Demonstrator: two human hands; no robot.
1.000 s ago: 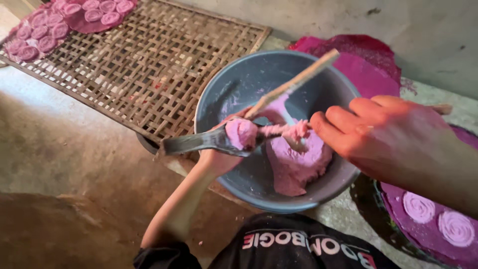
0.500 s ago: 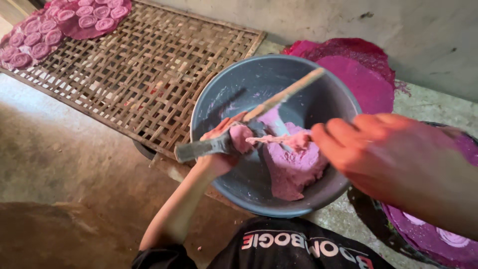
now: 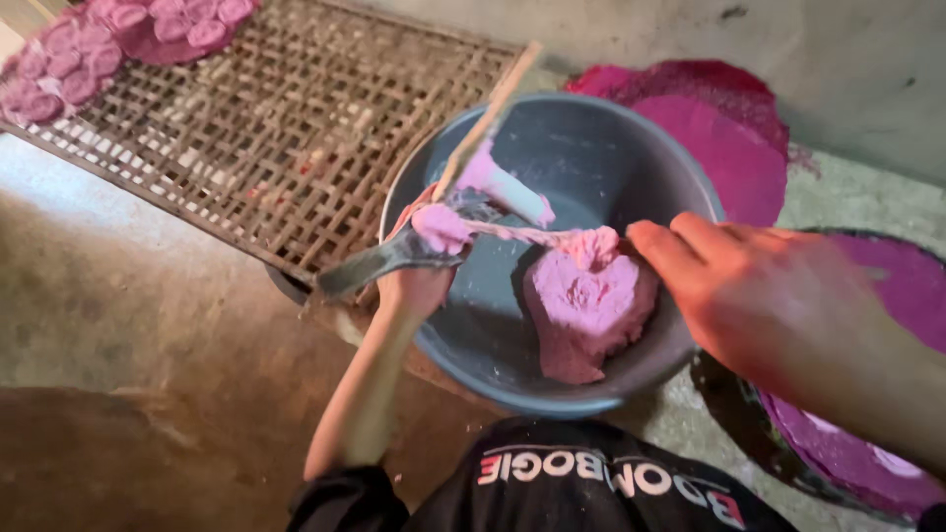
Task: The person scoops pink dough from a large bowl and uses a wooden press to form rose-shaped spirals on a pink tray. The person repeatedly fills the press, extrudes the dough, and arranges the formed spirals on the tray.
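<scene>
gripping a grey metal spoon [image 3: 379, 264] in the left hand [image 3: 419, 286], fingers closed round the handle at the near rim of the grey bowl [image 3: 591, 167], with a small pink lump [image 3: 440, 227] sitting on the spoon's head; reaching in from the right with the right hand [image 3: 749, 296], fingers held loosely open and extended, tips touching or just beside the big mound of pink dough [image 3: 589, 305], holding nothing that can be seen for certain

stretching between the lump and the mound, a thin pink strand [image 3: 522, 234] of dough; leaning across the bowl's far rim, a wooden stick [image 3: 488, 118] smeared pink at its lower end

likely to snap or sag onto the bowl wall, that strand, given how thin it looks; also possible: the lump sliding off the tilted spoon, or the stick tipping out if the bowl gets nudged

lying beyond the bowl, a woven bamboo tray [image 3: 266, 148] with pink discs [image 3: 69, 69] at its far corner, well apart from both hands
</scene>
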